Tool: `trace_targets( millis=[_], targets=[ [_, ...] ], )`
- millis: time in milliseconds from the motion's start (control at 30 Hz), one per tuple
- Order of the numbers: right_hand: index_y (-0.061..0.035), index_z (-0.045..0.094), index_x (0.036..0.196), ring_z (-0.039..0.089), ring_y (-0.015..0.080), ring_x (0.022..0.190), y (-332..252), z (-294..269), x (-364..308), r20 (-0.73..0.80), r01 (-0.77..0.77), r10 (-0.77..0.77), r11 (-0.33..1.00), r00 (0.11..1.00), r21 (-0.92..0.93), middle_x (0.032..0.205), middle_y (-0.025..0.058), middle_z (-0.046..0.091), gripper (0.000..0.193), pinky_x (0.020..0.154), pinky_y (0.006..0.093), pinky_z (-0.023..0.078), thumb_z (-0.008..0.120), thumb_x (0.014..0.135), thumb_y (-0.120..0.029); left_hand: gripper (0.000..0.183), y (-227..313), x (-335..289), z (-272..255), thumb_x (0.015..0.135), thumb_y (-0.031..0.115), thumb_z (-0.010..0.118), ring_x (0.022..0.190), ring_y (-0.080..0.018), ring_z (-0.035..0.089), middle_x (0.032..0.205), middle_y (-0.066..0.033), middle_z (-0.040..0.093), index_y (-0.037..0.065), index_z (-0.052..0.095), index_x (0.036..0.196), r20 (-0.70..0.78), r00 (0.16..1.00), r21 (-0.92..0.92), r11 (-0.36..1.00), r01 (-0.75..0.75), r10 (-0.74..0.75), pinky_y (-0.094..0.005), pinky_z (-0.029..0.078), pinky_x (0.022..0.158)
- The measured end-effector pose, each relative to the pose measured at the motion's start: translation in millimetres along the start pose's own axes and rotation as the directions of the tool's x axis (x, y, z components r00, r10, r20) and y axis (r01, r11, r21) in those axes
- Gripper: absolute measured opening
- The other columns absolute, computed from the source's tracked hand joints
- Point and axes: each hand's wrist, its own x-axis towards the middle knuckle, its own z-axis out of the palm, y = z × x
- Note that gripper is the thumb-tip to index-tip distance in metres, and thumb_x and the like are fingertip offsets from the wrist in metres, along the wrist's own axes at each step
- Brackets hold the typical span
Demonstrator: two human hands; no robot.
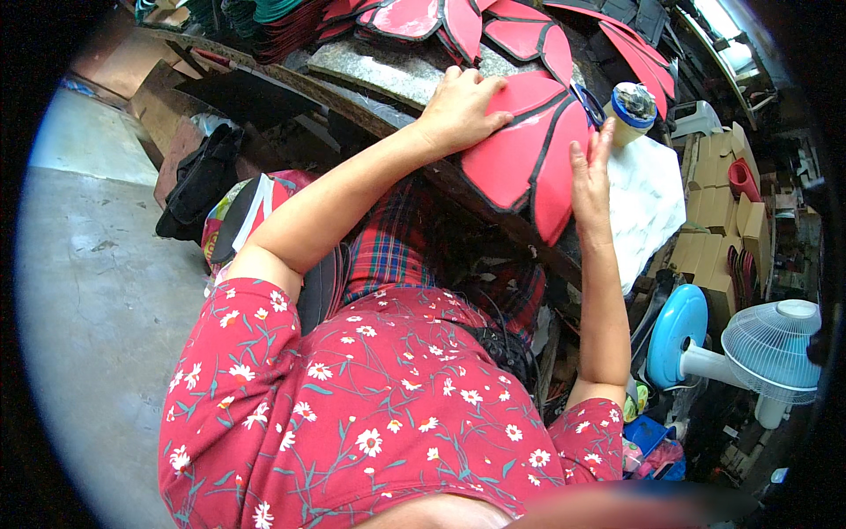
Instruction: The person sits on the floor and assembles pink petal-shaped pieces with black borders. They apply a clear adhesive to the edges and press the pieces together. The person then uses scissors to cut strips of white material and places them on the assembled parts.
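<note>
Two red panels with black edging (508, 164) lie joined along a black seam near the front edge of the workbench; their exact kind is unclear. My left hand (462, 109) rests at their far left edge, with the thumb stretched over the red surface and the fingers apart. Along the right edge of the panels stands my right hand (593, 181), its fingers stretched upward and no object visible in it. Blue-handled scissors (590, 107) lie just beyond its fingertips. Close by is a cloudy jar with a blue rim (633, 113), with something grey on top.
More red black-edged pieces (410, 16) are piled at the back, beside a grey stone slab (374, 72). A white sheet (648, 203) hangs over the bench's right side. Cardboard boxes (709, 198) and a blue-and-white fan (679, 335) stand to the right.
</note>
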Motion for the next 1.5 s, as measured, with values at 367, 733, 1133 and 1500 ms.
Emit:
trace_targets(
  millis=[367, 733, 1133, 1500],
  targets=[
    [-0.0146, 0.023, 0.155, 0.065, 0.0254, 0.087, 8, -20, 65, 0.055, -0.030, 0.054, 0.928, 0.997, -0.372, 0.099, 0.0122, 0.067, 0.069, 0.084, 0.0373, 0.051, 0.058, 0.096, -0.017, 0.061, -8, 19, -3, 0.074, 0.038, 0.078, 0.106, -0.0389, 0.054, 0.107, -0.0217, 0.057, 0.011, 0.057, 0.125, 0.154, 0.983, -0.043, 0.994, 0.103, -0.095, -0.0452, 0.045, 0.094],
    [-0.0163, 0.026, 0.154, 0.065, 0.0348, 0.088, 7, -5, 78, -0.032, 0.035, -0.041, 0.981, 0.999, -0.189, 0.103, 0.0156, 0.068, 0.070, 0.082, 0.0456, 0.050, 0.061, 0.093, -0.023, 0.076, -3, 36, -13, 0.065, 0.036, 0.083, 0.109, -0.0373, 0.062, 0.117, -0.0258, 0.063, 0.001, 0.055, 0.126, 0.332, 0.914, -0.075, 0.960, 0.270, -0.231, -0.0414, 0.048, 0.094],
    [-0.0121, 0.026, 0.153, 0.064, 0.0327, 0.098, 14, -11, 50, -0.035, 0.066, -0.074, 0.977, 0.997, -0.204, 0.107, 0.0146, 0.065, 0.064, 0.090, 0.0418, 0.048, 0.051, 0.100, -0.036, 0.066, 9, 42, -29, 0.066, 0.031, 0.082, 0.103, -0.0334, 0.065, 0.108, -0.0236, 0.067, -0.003, 0.058, 0.117, 0.443, 0.883, -0.216, 0.937, 0.276, -0.158, -0.0385, 0.050, 0.089],
    [-0.0169, 0.014, 0.156, 0.063, 0.0419, 0.106, 2, -11, 50, 0.018, -0.098, 0.110, 0.940, 0.994, -0.326, 0.115, 0.0226, 0.066, 0.072, 0.093, 0.0443, 0.047, 0.048, 0.099, -0.044, 0.060, -37, 14, -64, 0.066, 0.026, 0.084, 0.091, -0.0214, 0.065, 0.100, -0.0150, 0.068, -0.005, 0.062, 0.112, 0.566, 0.797, -0.453, 0.726, 0.517, -0.214, -0.0314, 0.051, 0.082]
  ],
)
